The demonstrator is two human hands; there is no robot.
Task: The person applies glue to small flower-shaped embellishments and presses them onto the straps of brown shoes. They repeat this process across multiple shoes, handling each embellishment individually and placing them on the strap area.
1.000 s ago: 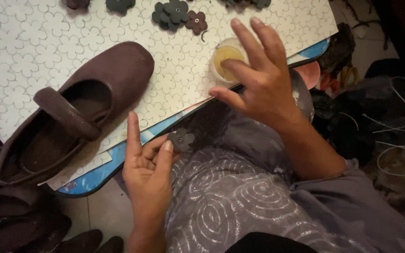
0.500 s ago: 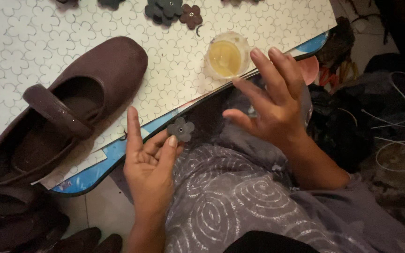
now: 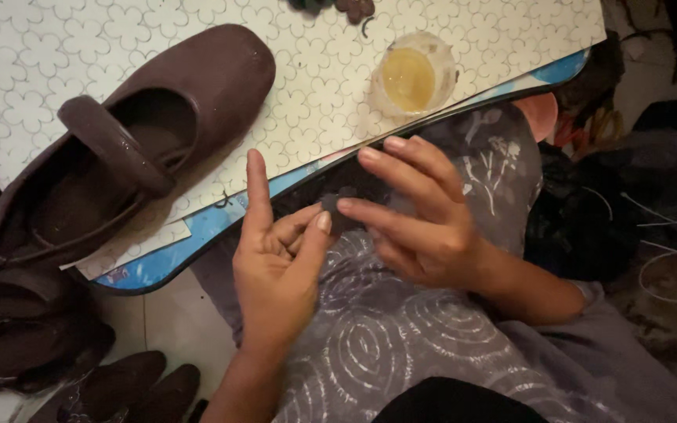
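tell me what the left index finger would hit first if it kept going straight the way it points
The left hand's raised index finger points up the picture, so it would likely first meet the blue edge of the board, then its patterned white top, right of the brown shoe. Depth is unclear.

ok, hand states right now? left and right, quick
Left hand: pinching a small dark flower-shaped piece between thumb and fingers, index finger straight.
Right hand: open, fingers spread, fingertip touching the same piece.

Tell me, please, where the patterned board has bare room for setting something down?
Free: the white flower-patterned board above the brown strap shoe, and between it and the round glue cup. Crowded: the front edge by both hands.
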